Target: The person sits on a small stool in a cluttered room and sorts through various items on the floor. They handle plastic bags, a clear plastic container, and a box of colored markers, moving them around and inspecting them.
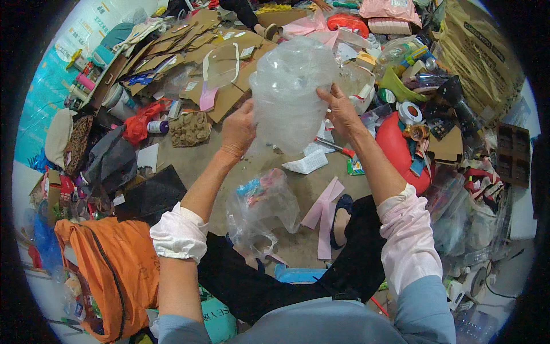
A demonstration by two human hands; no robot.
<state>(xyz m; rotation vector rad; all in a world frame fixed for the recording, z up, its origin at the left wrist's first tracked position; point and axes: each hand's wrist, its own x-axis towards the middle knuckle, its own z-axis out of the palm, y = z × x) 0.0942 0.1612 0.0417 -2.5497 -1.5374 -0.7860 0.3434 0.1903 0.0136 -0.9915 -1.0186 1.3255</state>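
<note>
Both my hands hold up a translucent sheet of crumpled plastic wrap [294,94] in front of me, above the floor. My left hand [240,129] grips its left edge with the fingers curled in. On the other side my right hand [339,109] pinches the right edge, thumb towards me. Below the plastic, a clear plastic bag [262,210] with colourful wrapping inside lies on the floor between my feet. Pink strips [324,219] rest beside my right shoe, and a folded printed paper [306,162] lies just under the held plastic.
Flattened cardboard [234,101] is piled ahead on the left. An orange zippered bag [116,275] stands at my left. Mixed items with a red rounded object [397,155] heap up on the right, near a large brown sack [477,56]. Another person's foot [267,31] shows at the top.
</note>
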